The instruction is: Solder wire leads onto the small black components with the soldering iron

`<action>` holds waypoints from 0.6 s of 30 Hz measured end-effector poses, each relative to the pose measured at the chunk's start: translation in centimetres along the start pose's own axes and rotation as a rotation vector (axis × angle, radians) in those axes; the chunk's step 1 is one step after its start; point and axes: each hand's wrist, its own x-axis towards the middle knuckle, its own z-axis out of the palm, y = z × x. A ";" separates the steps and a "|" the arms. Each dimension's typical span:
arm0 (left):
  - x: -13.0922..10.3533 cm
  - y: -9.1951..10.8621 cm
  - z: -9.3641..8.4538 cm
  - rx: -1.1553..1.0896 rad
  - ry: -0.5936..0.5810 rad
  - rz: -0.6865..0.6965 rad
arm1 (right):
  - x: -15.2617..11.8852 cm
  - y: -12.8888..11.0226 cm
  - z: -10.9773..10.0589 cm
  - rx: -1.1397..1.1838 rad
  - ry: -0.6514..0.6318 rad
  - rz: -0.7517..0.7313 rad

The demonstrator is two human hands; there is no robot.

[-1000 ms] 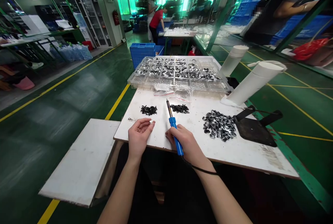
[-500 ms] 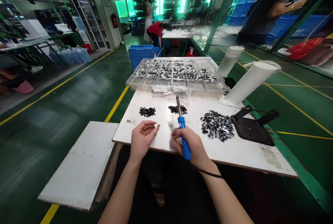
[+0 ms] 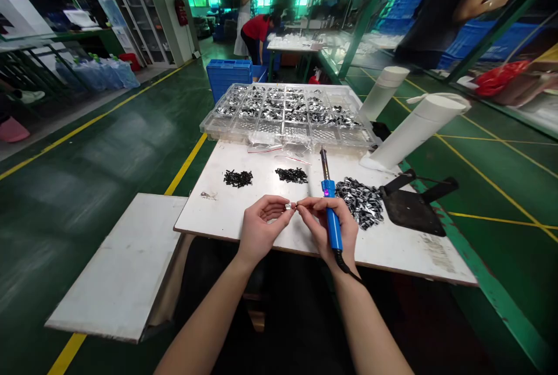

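Observation:
My left hand [image 3: 264, 227] pinches a small shiny metal piece [image 3: 288, 206] between thumb and fingers, above the front of the white tabletop [image 3: 209, 215]. My right hand [image 3: 318, 227] has a blue-handled soldering iron [image 3: 333, 227] lodged in it, tip pointing up and away. Its thumb and forefinger meet right beside the metal piece; whatever tiny thing they pinch is too small to name. Beyond the hands lie two piles of small black parts, a left pile [image 3: 238, 178] and a middle pile [image 3: 291, 175]. A heap of shiny metal clips [image 3: 361, 203] spreads behind the iron.
A clear compartment tray [image 3: 257, 125] full of metal parts spans the table's back. Right of it stand two white tubes, the nearer tube [image 3: 418, 131] tilted. A black metal stand [image 3: 414, 212] sits at right. A lower white board [image 3: 117, 264] is at left. Several people are farther off.
My right hand has come up and turned with the soldering iron, its fingertips now meeting those of my left hand. The left hand has shifted right with the metal piece. The view has tilted down.

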 end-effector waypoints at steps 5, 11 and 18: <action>-0.6 0.1 -0.2 0.041 0.001 0.004 | -0.5 0.1 -0.3 -0.036 -0.001 -0.016; -0.7 0.2 -0.1 0.066 0.017 0.034 | -0.7 -0.6 -0.3 -0.061 -0.057 -0.034; -1.0 0.0 0.0 0.123 0.042 0.073 | -0.8 -1.0 -0.1 -0.053 -0.025 -0.018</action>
